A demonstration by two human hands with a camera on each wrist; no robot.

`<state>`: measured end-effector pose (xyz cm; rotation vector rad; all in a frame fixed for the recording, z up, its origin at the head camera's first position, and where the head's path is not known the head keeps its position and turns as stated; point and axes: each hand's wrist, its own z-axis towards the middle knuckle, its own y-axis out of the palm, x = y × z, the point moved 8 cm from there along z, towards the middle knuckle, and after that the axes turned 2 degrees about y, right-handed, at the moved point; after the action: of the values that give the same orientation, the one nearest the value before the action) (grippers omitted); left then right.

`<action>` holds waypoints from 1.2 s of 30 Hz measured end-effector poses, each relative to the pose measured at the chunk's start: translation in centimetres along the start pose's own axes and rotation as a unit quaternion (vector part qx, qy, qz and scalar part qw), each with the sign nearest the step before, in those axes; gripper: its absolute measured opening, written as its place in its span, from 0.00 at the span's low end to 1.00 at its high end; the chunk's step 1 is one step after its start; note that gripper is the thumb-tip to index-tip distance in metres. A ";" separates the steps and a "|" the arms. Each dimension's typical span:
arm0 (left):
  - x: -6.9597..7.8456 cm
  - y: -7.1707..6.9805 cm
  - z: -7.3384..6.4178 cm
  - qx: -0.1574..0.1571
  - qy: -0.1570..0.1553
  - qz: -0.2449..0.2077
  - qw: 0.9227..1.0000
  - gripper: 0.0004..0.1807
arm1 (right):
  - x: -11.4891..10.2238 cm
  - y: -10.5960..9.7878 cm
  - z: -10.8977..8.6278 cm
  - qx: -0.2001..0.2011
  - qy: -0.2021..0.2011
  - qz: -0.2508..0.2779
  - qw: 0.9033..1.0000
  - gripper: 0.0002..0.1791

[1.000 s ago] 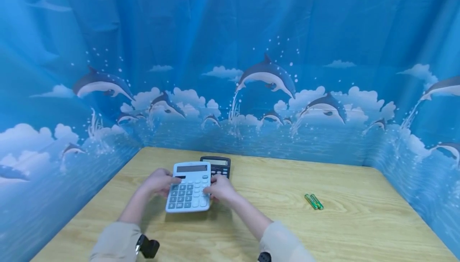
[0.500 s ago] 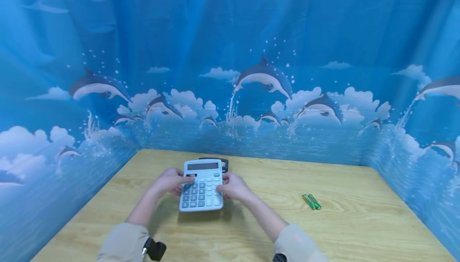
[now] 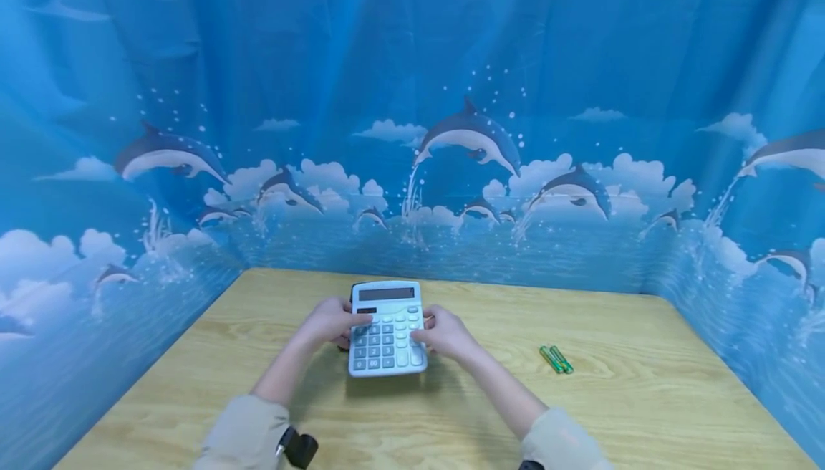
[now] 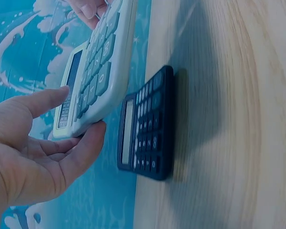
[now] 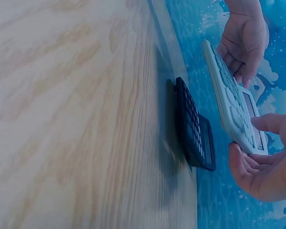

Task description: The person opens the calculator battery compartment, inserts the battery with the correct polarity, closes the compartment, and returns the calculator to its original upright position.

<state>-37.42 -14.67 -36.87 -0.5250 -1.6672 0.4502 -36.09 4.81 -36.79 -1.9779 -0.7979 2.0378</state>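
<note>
Both hands hold a white calculator (image 3: pixel 388 330) in the air above the table, its keys and display facing up toward the head. The left hand (image 3: pixel 330 323) grips its left edge, thumb on the front face and fingers curled underneath. On the opposite edge the right hand (image 3: pixel 446 332) pinches it the same way. A black calculator (image 4: pixel 148 126) lies on the table below the white one; in the head view it is almost wholly hidden behind it. Both wrist views show a gap between the two calculators.
Two green batteries (image 3: pixel 556 360) lie side by side on the wooden table (image 3: pixel 644 384), right of the hands. A blue dolphin-print curtain (image 3: pixel 412 133) stands behind the table and along both sides.
Both hands have carried the white calculator to the right, from left of the black calculator to over it. The black calculator, visible before, is now mostly covered in the head view.
</note>
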 end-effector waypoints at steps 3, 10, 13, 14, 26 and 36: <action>0.7 0.6 0.2 -0.003 0.005 0.002 1.000 0.19 | 0.5 -0.7 0.0 0.011 -0.001 -0.008 1.000 0.26; 2.3 2.4 0.4 0.001 0.015 0.019 1.000 0.18 | 1.8 -2.6 -0.4 0.033 0.005 -0.010 0.999 0.24; 2.9 3.2 0.5 0.002 0.020 0.024 1.000 0.16 | 2.3 -3.4 -0.7 0.043 0.003 -0.017 0.999 0.23; 3.1 3.5 0.5 0.001 0.023 0.024 0.999 0.15 | 2.4 -3.6 -0.8 0.045 0.002 -0.019 0.999 0.23; 4.4 6.0 0.7 -0.005 0.043 0.020 0.999 0.13 | 4.1 -5.5 -1.9 0.065 0.031 -0.010 0.997 0.28; 5.0 8.1 1.2 -0.015 0.038 0.030 0.999 0.19 | 4.8 -6.2 -2.7 0.061 0.015 -0.059 0.996 0.33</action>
<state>-38.54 -5.14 -37.62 -0.6080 -1.5911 0.4433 -35.31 13.04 -37.74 -1.8453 -0.7477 1.9374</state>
